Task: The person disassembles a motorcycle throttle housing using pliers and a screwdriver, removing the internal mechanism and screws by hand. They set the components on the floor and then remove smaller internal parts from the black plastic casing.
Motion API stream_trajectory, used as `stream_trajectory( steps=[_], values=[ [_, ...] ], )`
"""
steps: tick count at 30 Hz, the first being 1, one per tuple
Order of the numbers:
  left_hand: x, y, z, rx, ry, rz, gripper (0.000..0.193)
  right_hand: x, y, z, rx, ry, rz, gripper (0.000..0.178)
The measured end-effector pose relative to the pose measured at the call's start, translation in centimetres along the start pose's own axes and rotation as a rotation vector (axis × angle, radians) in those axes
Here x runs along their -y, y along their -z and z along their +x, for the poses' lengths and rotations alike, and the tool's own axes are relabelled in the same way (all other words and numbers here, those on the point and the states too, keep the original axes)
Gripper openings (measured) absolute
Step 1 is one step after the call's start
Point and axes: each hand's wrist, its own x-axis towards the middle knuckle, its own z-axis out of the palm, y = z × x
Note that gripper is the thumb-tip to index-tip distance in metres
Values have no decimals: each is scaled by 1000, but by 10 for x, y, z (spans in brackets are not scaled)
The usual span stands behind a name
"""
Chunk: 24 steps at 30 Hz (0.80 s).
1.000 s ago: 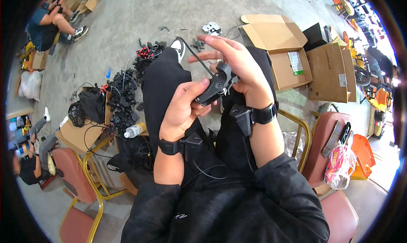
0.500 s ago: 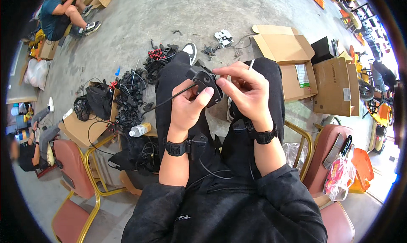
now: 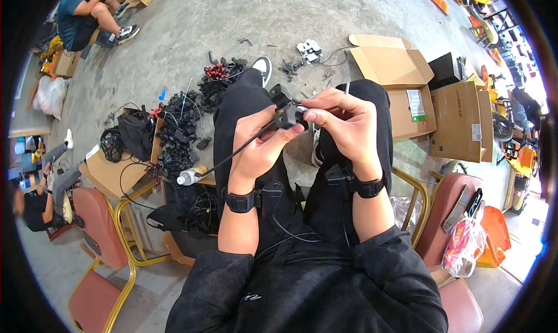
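Observation:
Above my knees, my left hand (image 3: 260, 138) is closed round a black plastic device (image 3: 285, 116) with rounded, lens-like parts. A black cable (image 3: 244, 147) runs from it down to the left. My right hand (image 3: 347, 123) meets the device's right side, thumb and forefinger pinched at a small silvery bit (image 3: 302, 108). Whether that bit belongs to the device or is separate, I cannot tell. A thin pale stick (image 3: 347, 88) pokes up behind the right hand's fingers. Each wrist wears a black strap, the left one with a small black box (image 3: 272, 198).
Left of my legs lie a heap of black parts (image 3: 180, 129), a clear bottle (image 3: 190, 176) and a cardboard box (image 3: 119, 173). Open cartons (image 3: 459, 120) stand to the right. Reddish chairs (image 3: 102, 228) flank me. Another person (image 3: 78, 16) sits at the far left.
The device has turned in my left hand, showing another side. My right thumb and forefinger have closed in on its right edge, and the right hand sits slightly lower.

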Motion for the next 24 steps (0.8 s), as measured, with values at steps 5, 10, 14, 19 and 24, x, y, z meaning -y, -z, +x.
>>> stream_trajectory(
  steps=[5,10,14,19,24],
  values=[
    [8,2,4,11,-143,148,20,1,-3,-1,-20,-3,18,11],
    [3,-4,5,-58,-141,67,20,-2,-15,-4,-146,282,-278,14],
    [-1,-8,3,-93,-36,1,20,-8,-17,-4,-194,384,-313,14],
    [6,3,3,-159,-51,73,27,-3,-13,-7,-310,302,-278,12],
    [9,2,1,-143,-68,35,27,-1,-15,-7,-274,364,-335,14]
  ],
)
